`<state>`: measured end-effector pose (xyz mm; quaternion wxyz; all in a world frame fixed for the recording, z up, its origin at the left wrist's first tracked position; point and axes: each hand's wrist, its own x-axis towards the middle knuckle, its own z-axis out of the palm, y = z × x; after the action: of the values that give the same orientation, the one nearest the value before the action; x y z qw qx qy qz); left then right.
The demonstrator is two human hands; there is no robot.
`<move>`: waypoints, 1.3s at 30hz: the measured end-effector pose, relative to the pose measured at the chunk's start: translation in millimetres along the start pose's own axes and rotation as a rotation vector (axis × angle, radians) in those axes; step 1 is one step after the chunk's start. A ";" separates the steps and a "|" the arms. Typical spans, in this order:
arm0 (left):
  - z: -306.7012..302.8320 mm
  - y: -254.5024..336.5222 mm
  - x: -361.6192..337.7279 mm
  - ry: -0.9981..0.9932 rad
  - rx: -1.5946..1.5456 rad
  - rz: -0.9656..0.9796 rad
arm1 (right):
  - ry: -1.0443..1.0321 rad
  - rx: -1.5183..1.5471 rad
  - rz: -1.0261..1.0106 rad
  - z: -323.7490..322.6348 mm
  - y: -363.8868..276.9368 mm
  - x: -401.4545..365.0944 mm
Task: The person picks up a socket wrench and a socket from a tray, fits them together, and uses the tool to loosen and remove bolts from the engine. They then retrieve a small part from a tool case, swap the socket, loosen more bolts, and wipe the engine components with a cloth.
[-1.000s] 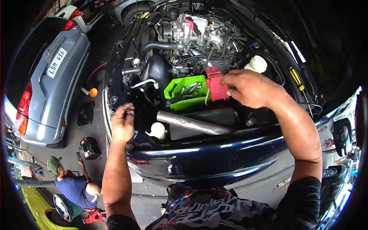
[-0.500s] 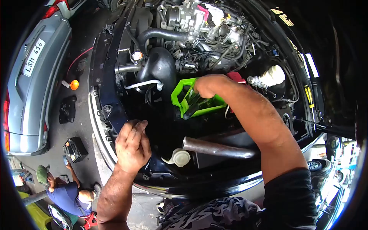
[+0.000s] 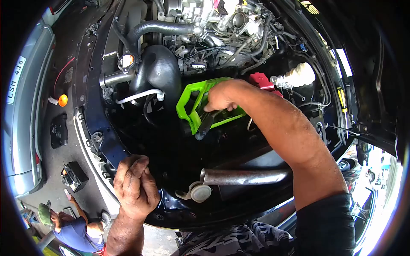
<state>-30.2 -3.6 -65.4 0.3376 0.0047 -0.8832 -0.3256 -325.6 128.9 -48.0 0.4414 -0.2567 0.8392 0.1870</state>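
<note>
While over the green tray (image 3: 194,86), right hand (image 3: 222,96) bent downward, openness and grip unclear; left hand (image 3: 136,183) clenched (any contents hidden).

1 bright green, open-topped tray (image 3: 181,106) is sitting in the engine bay (image 3: 171,155), its openwork end facing left. 1 dark, elongated tool (image 3: 205,126) is slanting inside it, its near end poking out over the tray's near rim, toward the left.

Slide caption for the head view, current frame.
Right hand at a green tray in an open engine bay, left hand curled, metal tube lying nearby.
</note>
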 end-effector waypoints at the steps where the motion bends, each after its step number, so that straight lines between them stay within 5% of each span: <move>1: 0.3 0.4 -0.8 0.001 -0.004 -0.007 | -0.025 -0.036 0.010 2.4 -2.0 5.0; 7: 1.2 -0.4 -3.0 0.004 -0.018 -0.037 | -0.019 0.150 0.019 30.1 6.3 30.3; 10: 0.8 0.1 -4.9 -0.004 -0.039 -0.058 | -0.092 -0.083 -0.007 18.4 15.8 23.9; 21: 1.2 -0.1 0.7 -0.088 -0.030 -0.031 | 0.328 -0.097 -0.202 -5.0 32.9 -29.6; 31: 17.6 8.3 65.2 -0.504 -0.031 0.096 | 0.337 -0.033 -0.190 -2.8 47.3 -73.5; 33: 46.5 9.9 91.7 -0.504 -0.012 0.177 | 0.375 0.014 -0.197 0.5 55.2 -83.5; 39: 137.5 11.2 152.5 -0.923 0.320 0.347 | 0.562 0.150 -0.237 12.0 76.9 -111.2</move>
<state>-227.9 49.0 -45.5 -0.0428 -0.2344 -0.9666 -0.0940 -310.4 226.4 45.2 0.2285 -0.3610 0.9041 -0.0065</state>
